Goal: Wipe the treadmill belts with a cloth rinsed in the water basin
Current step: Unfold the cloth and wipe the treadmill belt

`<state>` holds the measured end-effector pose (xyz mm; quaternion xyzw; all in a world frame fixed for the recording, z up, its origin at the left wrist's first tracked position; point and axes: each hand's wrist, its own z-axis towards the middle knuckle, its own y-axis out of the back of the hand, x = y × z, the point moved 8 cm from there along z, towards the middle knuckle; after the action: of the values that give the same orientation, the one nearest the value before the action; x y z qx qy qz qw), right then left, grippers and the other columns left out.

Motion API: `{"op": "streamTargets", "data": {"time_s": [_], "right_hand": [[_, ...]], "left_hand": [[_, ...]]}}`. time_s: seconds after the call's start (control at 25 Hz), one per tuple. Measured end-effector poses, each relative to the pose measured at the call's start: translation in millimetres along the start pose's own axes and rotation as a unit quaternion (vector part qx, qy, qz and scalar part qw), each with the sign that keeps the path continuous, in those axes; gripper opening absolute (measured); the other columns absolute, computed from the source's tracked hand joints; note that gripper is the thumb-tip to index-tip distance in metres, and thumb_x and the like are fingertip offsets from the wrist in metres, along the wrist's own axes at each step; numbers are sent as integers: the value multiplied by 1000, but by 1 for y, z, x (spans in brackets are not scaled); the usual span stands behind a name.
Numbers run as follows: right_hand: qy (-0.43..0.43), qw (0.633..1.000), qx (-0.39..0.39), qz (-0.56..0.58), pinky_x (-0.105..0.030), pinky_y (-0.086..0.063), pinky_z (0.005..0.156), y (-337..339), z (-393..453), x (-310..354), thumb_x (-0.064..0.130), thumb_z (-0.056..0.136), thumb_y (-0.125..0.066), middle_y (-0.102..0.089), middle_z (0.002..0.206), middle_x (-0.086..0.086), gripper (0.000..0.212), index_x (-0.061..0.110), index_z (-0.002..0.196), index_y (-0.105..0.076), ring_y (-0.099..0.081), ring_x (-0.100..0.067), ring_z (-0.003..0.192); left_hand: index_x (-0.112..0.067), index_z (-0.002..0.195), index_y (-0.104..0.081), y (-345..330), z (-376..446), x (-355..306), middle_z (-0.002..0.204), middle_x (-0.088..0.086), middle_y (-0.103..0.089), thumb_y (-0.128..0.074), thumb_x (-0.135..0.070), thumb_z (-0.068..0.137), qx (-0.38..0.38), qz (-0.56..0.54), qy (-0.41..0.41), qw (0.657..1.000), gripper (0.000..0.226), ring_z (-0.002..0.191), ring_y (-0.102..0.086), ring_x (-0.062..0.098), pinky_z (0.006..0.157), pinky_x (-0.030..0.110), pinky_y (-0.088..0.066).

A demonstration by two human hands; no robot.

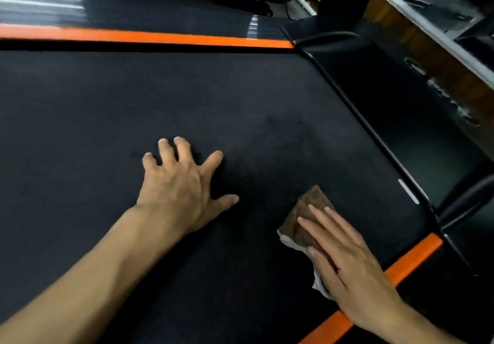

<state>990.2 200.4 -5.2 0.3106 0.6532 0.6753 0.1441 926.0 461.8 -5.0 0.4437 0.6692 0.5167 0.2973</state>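
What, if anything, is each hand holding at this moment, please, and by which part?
The right hand presses flat on the brown cloth, covering its near end against the treadmill belt. The left hand holds nothing, resting spread on the belt.

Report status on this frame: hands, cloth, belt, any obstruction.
Left hand flat on the belt, fingers spread. Right hand pressing the brown cloth onto the belt with straight fingers. Nothing seen blocking.
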Motion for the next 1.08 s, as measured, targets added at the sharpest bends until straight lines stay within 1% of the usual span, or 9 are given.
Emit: {"op": "streamTargets", "data": {"time_s": [0.08, 0.2, 0.28, 0.4, 0.56, 0.76, 0.92, 1.0, 1.08], "right_hand": [[19, 999, -4, -31, -29, -20, 120, -5, 0, -2, 51, 102, -27, -16, 162, 20, 50, 44, 151, -23, -9, -8, 151], [52, 993, -40, -98, -34, -26, 111, -6, 7, -3, 47, 98, -33, -29, 159, 9, 53, 39, 150, -27, -27, -17, 147], [59, 990, -70, -107, -36, -30, 104, -5, 11, -3, 45, 91, -39, -42, 152, 6, 51, 33, 141, -40, -36, -20, 140], [58, 989, -105, -81, -36, -33, 99, -5, 13, -2, 47, 92, -37, -51, 145, 3, 46, 31, 135, -46, -40, -21, 133], [68, 991, -91, -77, -36, -36, 97, -11, 15, -7, 45, 77, -45, -55, 142, 2, 56, 32, 132, -48, -43, -23, 130], [112, 987, -92, -64, -36, -48, 102, 10, 44, -20, 39, 85, -41, -55, 142, -1, 52, 26, 133, -54, -49, -25, 132], [43, 996, -71, -34, -46, -36, 111, 29, 134, -76, 24, 89, -63, -49, 147, -15, 46, 5, 131, -60, -44, -38, 136], [-12, 999, -38, -7, -47, -26, 119, 31, 189, -113, 40, 95, -42, -36, 157, -10, 57, 13, 145, -47, -29, -32, 146], [-32, 999, -28, -12, -44, -20, 120, 36, 237, -142, 38, 100, -37, -27, 161, -5, 55, 19, 151, -36, -21, -30, 148]], "left_hand": [[-40, 144, -17, 10, 13, -4, 148, 15, -25, -39, -86, 74, 22, -35, 6, 999, 86, 137, -26, 38, 108, 55, -31], [-49, 149, -7, 20, 31, -15, 157, 6, -12, -58, -80, 70, 87, -92, 13, 992, 99, 141, -19, 37, 103, 52, -38], [-52, 149, 1, 18, 36, -21, 158, 5, -5, -63, -77, 69, 114, -96, 24, 989, 105, 142, -16, 38, 101, 51, -40], [-57, 146, 7, 15, 44, -25, 160, 5, 10, -71, -70, 67, 150, -90, 54, 983, 112, 145, -6, 42, 105, 57, -39], [-60, 144, 8, 16, 53, -27, 160, 5, 18, -81, -60, 63, 194, -112, 76, 972, 121, 144, 5, 48, 107, 63, -34], [-59, 145, 10, 16, 50, -27, 160, 4, 23, -79, -58, 67, 199, -117, 73, 970, 118, 145, 12, 46, 111, 62, -24], [-59, 144, 11, 16, 49, -27, 159, 4, 26, -80, -57, 67, 200, -134, 73, 968, 119, 145, 16, 44, 112, 60, -24], [-59, 144, 11, 16, 50, -26, 159, 4, 27, -79, -58, 67, 201, -134, 71, 968, 118, 145, 16, 44, 113, 58, -23], [-59, 144, 12, 16, 50, -28, 159, 4, 27, -79, -58, 67, 208, -129, 68, 967, 118, 145, 16, 44, 113, 58, -22]]}}
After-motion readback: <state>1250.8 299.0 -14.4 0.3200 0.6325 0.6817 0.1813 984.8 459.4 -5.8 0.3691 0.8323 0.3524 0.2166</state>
